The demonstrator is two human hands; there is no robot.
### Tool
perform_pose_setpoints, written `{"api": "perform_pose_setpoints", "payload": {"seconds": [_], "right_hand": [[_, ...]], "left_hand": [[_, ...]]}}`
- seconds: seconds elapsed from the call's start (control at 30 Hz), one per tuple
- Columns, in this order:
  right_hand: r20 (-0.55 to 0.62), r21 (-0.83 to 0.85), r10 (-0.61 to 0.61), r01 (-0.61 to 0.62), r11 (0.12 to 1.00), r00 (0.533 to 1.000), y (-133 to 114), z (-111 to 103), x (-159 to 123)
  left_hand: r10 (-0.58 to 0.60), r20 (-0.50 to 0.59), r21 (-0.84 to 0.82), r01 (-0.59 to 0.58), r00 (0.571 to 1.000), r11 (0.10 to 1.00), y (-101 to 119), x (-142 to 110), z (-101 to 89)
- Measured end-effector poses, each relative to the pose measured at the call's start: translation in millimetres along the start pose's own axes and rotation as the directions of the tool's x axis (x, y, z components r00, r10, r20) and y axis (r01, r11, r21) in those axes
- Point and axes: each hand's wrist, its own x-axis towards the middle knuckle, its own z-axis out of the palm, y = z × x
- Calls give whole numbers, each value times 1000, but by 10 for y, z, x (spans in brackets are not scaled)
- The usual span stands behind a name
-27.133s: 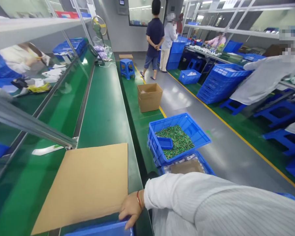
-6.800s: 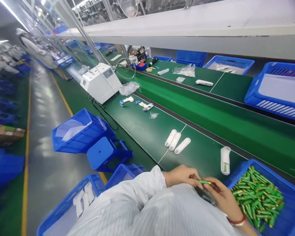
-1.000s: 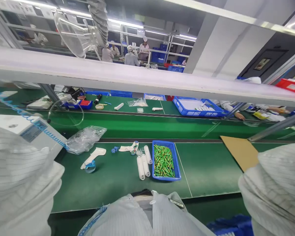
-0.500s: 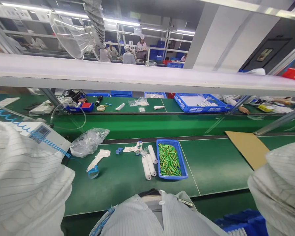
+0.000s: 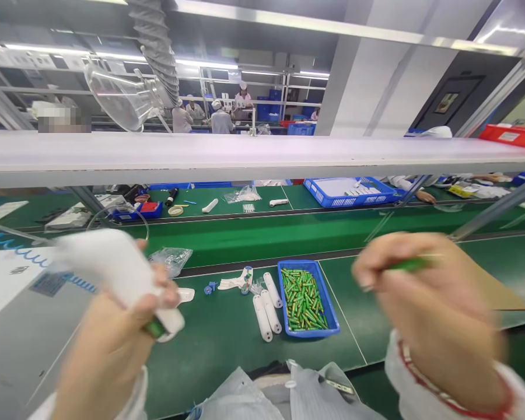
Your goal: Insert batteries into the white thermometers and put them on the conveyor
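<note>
My left hand point(image 5: 118, 332), blurred, is wrapped round a white curved plastic handheld device point(image 5: 114, 256). A bit of green shows at its lower end, under my fingers. To the right, my right hand point(image 5: 424, 303) is raised with its fingers closed on a green battery point(image 5: 413, 263). Between the two hands lies a blue tray point(image 5: 335, 324) full of green batteries point(image 5: 306, 297) with gold-coloured ends. Three white tubular housings point(image 5: 262, 318) lie against its left side. Left of those is an opened white shell point(image 5: 231, 283) with blue parts, with a small blue piece point(image 5: 210, 287) beside it.
A clear plastic bag point(image 5: 172, 259) lies behind my left hand. The white shelf point(image 5: 254, 153) crosses above the green bench. On the far belt are a blue basket point(image 5: 350, 192) and a white handheld point(image 5: 279, 202). A cardboard sheet point(image 5: 499, 291) lies behind my right hand.
Both hands have come up into view, the left with the white device and the right with a green battery. The camera has tilted up a little.
</note>
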Motion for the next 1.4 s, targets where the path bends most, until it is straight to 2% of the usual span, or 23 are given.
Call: {"api": "perform_pose_setpoints", "payload": {"seconds": [0.03, 0.1, 0.17, 0.2, 0.27, 0.33, 0.43, 0.53, 0.67, 0.8, 0.9, 1.0, 1.1, 1.17, 1.23, 1.3, 1.4], "right_hand": [[59, 73, 15, -19, 997, 998, 51, 114, 44], [212, 212, 100, -146, 966, 972, 203, 321, 108], [334, 268, 182, -278, 922, 925, 367, 462, 131], [361, 277, 195, -305, 911, 912, 434, 505, 129], [395, 293, 168, -297, 909, 903, 524, 553, 110], [416, 301, 128, -269, 915, 900, 558, 581, 91], [383, 279, 84, -202, 939, 920, 564, 644, 76], [261, 189, 26, -77, 979, 965, 602, 739, 73], [140, -21, -107, 111, 994, 984, 754, 842, 74], [143, -110, -242, 258, 960, 960, 930, 886, 67], [128, -157, -323, 341, 927, 938, 1020, 903, 66], [147, -238, -456, 479, 845, 878, 1073, 930, 79], [241, -345, -575, 623, 702, 782, 1099, 957, 95], [327, -398, -602, 684, 612, 729, 1107, 964, 96], [388, -424, -586, 703, 571, 711, 1112, 961, 88], [417, -431, -562, 699, 571, 715, 1120, 954, 74], [418, -419, -523, 669, 614, 743, 1157, 937, 56]], "left_hand": [[-114, 70, -1, 115, 991, 993, -125, 37, 29], [-337, 153, -5, 341, 929, 940, -377, 57, 89], [-467, 161, -46, 479, 870, 877, -579, 16, 154], [-509, 188, -68, 528, 840, 846, -651, -16, 191], [-558, 271, -97, 599, 784, 795, -739, -82, 271], [-559, 353, -118, 628, 750, 769, -780, -135, 353], [-533, 421, -139, 633, 734, 762, -810, -193, 451], [-527, 452, -156, 646, 720, 748, -850, -239, 502], [-521, 458, -222, 660, 720, 717, -939, -271, 501], [-534, 453, -261, 679, 713, 686, -1017, -268, 457], [-573, 396, -300, 691, 718, 658, -1061, -256, 413], [-593, 367, -337, 697, 716, 633, -1113, -247, 363], [-580, 366, -355, 686, 727, 635, -1173, -239, 315], [-563, 343, -373, 659, 752, 654, -1209, -237, 294], [-546, 313, -390, 629, 777, 672, -1238, -238, 283], [-528, 289, -408, 601, 799, 687, -1259, -244, 281], [-506, 268, -428, 572, 820, 699, -1288, -261, 288]]}}
